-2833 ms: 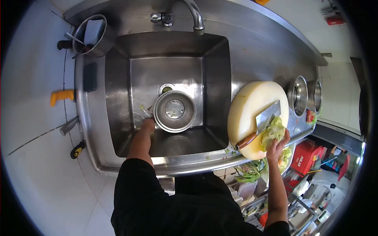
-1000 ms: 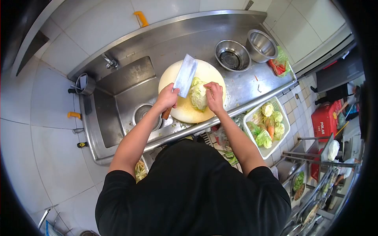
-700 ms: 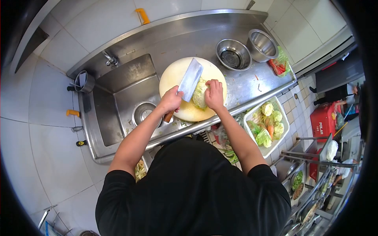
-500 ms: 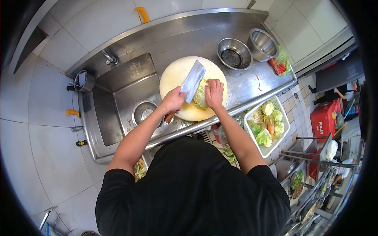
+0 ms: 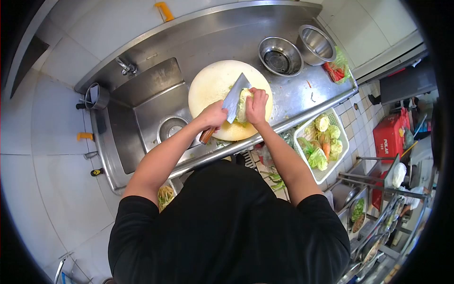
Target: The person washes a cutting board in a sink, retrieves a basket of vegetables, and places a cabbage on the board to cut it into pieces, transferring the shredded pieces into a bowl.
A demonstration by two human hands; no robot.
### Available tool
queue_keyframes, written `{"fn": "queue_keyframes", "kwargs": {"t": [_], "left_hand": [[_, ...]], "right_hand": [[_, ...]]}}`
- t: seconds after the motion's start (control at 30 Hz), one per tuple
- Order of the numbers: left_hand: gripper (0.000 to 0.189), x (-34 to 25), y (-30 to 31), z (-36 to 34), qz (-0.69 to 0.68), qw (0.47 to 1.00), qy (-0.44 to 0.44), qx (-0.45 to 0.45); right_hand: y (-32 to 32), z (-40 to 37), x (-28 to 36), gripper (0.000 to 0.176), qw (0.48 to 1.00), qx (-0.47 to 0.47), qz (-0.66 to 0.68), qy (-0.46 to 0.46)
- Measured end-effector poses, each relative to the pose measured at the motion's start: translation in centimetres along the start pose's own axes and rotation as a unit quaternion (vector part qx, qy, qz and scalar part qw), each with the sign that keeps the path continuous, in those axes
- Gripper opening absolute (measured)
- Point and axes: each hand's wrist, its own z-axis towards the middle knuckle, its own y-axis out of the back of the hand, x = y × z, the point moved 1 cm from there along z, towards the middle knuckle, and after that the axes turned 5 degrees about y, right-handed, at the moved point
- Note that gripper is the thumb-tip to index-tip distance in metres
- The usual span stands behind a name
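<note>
On a round pale chopping board [image 5: 208, 85], my left hand [image 5: 213, 116] is closed around the wooden handle of a cleaver [image 5: 235, 97]. Its wide blade points away from me, its flat face tilted along the left side of a piece of cabbage [image 5: 242, 109]. My right hand [image 5: 256, 106] steadies this pale green cabbage from the right, fingers bent over its top and side. Part of the cabbage is hidden by that hand and by the blade.
The board stands on a steel sink unit, right of a basin [image 5: 156, 102]. Two steel bowls, one dark-bottomed [image 5: 281, 57] and one deeper [image 5: 316, 45], stand back right near a bag of red peppers [image 5: 336, 71]. A white basket [image 5: 346, 142] holds cabbages and carrots below the counter edge.
The cleaver has turned more edge-on to the view and sits against the cabbage's left side, where a paler face shows. My right hand has curled further over the cabbage. The whole view shifted slightly.
</note>
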Motion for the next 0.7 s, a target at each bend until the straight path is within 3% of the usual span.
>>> {"fn": "queue_keyframes", "kwargs": {"t": [0.17, 0.37, 0.57, 0.7], "left_hand": [[0.025, 0.2, 0.2, -1.7, 0.042, 0.999, -0.002, 0.005], [0.026, -0.1, 0.7, -1.6, 0.011, 0.995, 0.013, 0.097], [0.028, -0.6, -2.2, -0.5, 0.098, 0.995, -0.007, 0.006], [0.029, -2.2, -0.5, -4.4, 0.146, 0.988, 0.044, 0.037]], "right_hand": [[0.2, 0.0, 0.0, 0.032, 1.0, 0.019, -0.019, -0.001], [-0.1, -0.3, -0.4, 0.037, 1.0, 0.005, -0.026, -0.01], [0.2, -0.5, -1.3, 0.035, 1.0, -0.006, -0.028, 0.003], [0.2, -0.3, -0.9, 0.035, 0.999, -0.01, -0.031, -0.004]]}}
